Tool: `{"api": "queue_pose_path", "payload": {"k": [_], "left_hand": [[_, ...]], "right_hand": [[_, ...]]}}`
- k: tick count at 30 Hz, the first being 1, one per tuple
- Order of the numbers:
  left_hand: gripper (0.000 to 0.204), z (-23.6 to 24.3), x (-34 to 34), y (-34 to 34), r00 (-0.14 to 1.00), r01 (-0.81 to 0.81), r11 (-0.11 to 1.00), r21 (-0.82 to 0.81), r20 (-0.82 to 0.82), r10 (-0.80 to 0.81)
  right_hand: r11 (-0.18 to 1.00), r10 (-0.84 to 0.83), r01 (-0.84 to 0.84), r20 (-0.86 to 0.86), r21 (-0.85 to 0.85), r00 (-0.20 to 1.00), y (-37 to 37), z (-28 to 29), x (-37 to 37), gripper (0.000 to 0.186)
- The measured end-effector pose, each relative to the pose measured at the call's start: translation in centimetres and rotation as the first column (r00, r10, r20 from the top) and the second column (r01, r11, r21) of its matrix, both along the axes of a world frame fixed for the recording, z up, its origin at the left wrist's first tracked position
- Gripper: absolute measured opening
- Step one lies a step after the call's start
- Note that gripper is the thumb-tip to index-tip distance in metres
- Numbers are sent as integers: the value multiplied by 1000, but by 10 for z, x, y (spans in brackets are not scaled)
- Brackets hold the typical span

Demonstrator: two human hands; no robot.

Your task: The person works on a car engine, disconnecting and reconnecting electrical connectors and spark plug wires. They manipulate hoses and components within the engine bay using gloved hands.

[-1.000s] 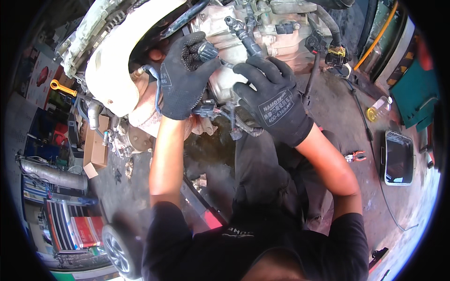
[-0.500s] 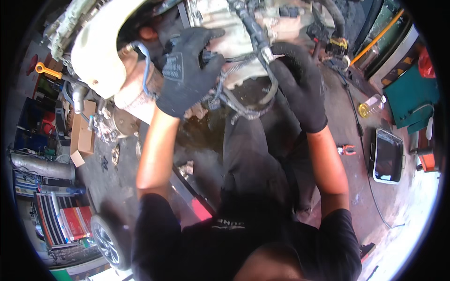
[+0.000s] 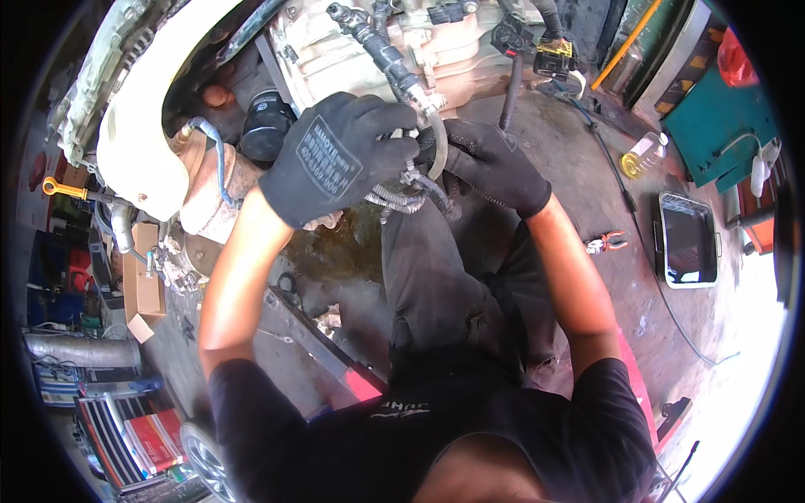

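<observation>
Both my hands wear black gloves and meet at a wiring harness (image 3: 394, 199) hanging below a pale metal engine (image 3: 314, 54). My left hand (image 3: 340, 151) is closed, its fingers curled round the harness from the left. Pinched from the other side, the same bundle sits in my right hand (image 3: 495, 163), whose fingertips are partly hidden behind a pale hose (image 3: 438, 142). A black ribbed connector piece (image 3: 381, 50) runs up across the engine from that hose. Beside my left wrist is a black oil filter (image 3: 267, 126).
On the floor to the right are red-handled pliers (image 3: 605, 242), a bottle of yellow liquid (image 3: 644, 156), a dark tray (image 3: 719, 251) and a long cable (image 3: 662, 289). A cardboard box (image 3: 144, 289) and a wheel (image 3: 204, 461) are at left. A yellow ring handle (image 3: 63, 187) sticks out.
My hands have come closer together on the harness. The right hand has moved left and closed its fingers. The view has shifted, revealing the oil filter.
</observation>
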State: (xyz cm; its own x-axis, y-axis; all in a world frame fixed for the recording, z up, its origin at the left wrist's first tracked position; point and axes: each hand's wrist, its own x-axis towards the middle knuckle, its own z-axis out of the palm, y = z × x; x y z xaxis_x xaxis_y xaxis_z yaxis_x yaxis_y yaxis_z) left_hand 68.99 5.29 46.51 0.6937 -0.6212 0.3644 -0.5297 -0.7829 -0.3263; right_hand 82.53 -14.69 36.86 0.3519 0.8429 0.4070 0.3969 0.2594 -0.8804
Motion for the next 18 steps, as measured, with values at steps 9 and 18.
{"api": "queue_pose_path", "payload": {"k": [9,18], "left_hand": [[19,-6,7,-13,945,-323,934,-151,-114,308],[18,-16,33,-15,829,-536,844,19,202,522]], "right_hand": [[990,-7,-58,-462,-128,887,-7,-7,-3,45],[953,-81,93,-54,288,995,5,14,12,42]]}}
